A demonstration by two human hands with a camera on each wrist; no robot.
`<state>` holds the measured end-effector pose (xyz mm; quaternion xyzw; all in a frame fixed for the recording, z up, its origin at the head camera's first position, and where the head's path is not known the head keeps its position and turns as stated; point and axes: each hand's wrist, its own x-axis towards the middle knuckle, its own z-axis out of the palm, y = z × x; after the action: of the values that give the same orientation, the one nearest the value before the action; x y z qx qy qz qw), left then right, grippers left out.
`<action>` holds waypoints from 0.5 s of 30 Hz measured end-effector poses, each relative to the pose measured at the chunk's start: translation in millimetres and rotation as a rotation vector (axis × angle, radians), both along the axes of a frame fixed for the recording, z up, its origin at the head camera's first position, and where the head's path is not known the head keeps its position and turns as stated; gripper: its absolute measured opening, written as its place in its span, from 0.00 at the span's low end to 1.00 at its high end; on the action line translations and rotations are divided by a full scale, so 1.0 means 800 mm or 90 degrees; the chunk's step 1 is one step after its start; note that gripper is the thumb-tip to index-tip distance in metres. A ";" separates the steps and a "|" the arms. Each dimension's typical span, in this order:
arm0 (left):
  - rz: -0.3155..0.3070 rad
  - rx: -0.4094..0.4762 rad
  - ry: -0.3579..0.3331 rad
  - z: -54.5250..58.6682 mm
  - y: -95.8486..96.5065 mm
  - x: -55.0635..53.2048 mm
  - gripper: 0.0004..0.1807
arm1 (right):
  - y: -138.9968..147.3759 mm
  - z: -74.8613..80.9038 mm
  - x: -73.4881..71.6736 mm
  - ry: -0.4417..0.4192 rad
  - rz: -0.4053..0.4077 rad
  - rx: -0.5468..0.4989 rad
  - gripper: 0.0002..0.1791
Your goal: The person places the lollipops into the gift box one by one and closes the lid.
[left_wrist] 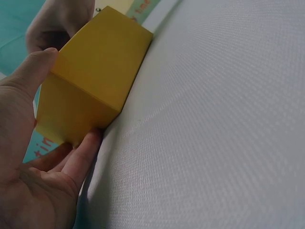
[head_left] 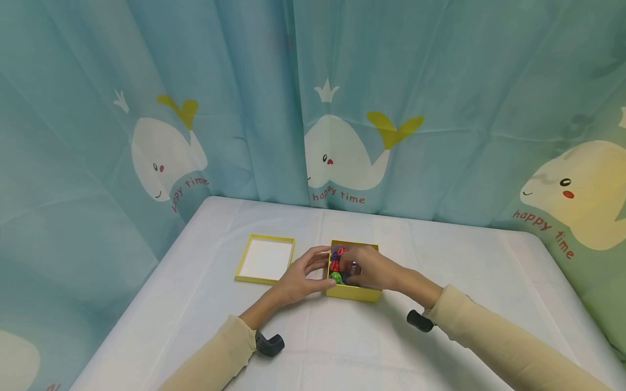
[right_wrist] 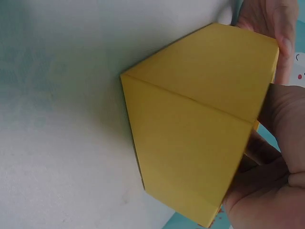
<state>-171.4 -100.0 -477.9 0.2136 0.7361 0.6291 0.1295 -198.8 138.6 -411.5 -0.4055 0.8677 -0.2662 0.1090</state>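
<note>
A yellow open-topped box (head_left: 353, 293) stands on the table, with small, brightly coloured round pieces (head_left: 336, 277) in red, green and dark blue along its left side. My left hand (head_left: 299, 277) rests against the left of the box, its thumb at the near left corner of the rim. In the left wrist view its extended fingers (left_wrist: 83, 157) touch the side low down, near the cloth. My right hand (head_left: 374, 269) reaches into the box over the near right rim, fingers bent down among the pieces. Its fingertips are hidden, and I cannot tell whether they pinch anything.
A shallow yellow-rimmed lid (head_left: 266, 259) with a white inside lies left of the box, close behind my left hand. White cloth covers the table (head_left: 318, 336). Blue curtains (head_left: 254, 108) with whale prints hang along its back and left edges.
</note>
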 end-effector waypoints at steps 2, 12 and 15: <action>0.000 0.001 0.000 0.000 0.000 0.000 0.41 | -0.001 -0.001 0.001 0.008 0.000 0.005 0.08; 0.000 0.000 0.006 -0.001 0.001 -0.001 0.41 | 0.001 0.000 0.002 0.019 0.009 0.019 0.09; -0.003 0.003 0.007 -0.001 0.001 0.000 0.41 | 0.002 0.002 0.002 0.012 0.009 0.017 0.09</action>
<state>-171.7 -99.3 -478.9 0.2187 0.7347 0.6297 0.1264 -197.3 140.2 -410.1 -0.4128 0.8691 -0.2503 0.1081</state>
